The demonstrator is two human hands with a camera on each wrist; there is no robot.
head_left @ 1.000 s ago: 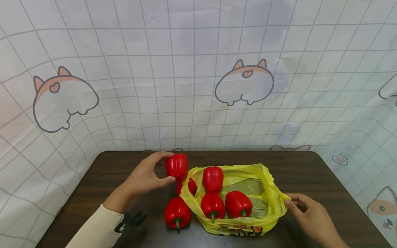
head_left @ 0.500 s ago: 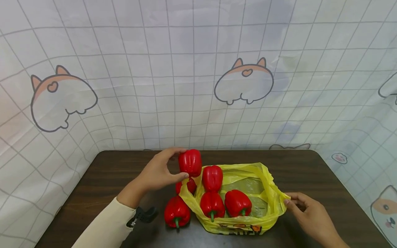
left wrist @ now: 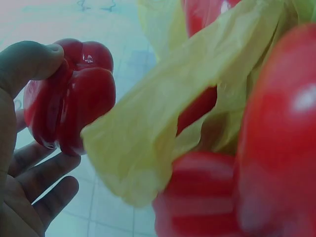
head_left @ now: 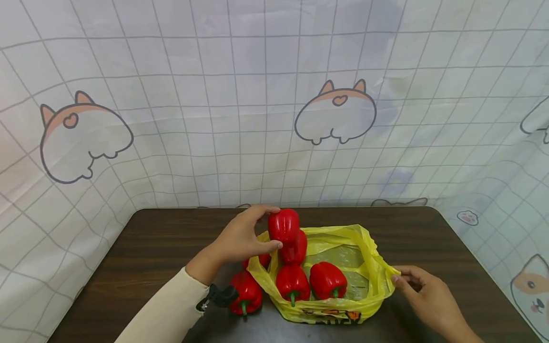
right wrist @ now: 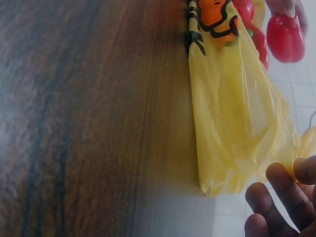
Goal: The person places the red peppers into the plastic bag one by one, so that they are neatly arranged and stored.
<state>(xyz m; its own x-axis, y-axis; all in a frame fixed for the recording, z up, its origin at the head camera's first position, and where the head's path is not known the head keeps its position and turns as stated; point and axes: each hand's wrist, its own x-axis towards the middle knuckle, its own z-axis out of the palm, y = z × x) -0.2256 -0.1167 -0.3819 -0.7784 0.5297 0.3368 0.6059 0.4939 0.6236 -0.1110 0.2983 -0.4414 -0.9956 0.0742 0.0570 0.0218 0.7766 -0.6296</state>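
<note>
A white checked cloth hangs beyond the dark worktop. Right of centre on it, a yellow bag stands with its mouth spread open. Inside lie a far pepper, a near pepper with its green stem toward the near side, and a third pepper just right of that.

The left hand has moved right over the last second, from left of the bag to its far left part, thumb and fingers gripping a lifted pepper. I judge this pepper is now over the bag's mouth, not yet let go. The right hand pinches the bag's right edge, as it did a second ago, so the opening stays wide.

A loose pepper sits outside, near left. Another pepper shows at the bag's left rim; whether inside, I cannot tell. A dark strap circles the left wrist.
</note>
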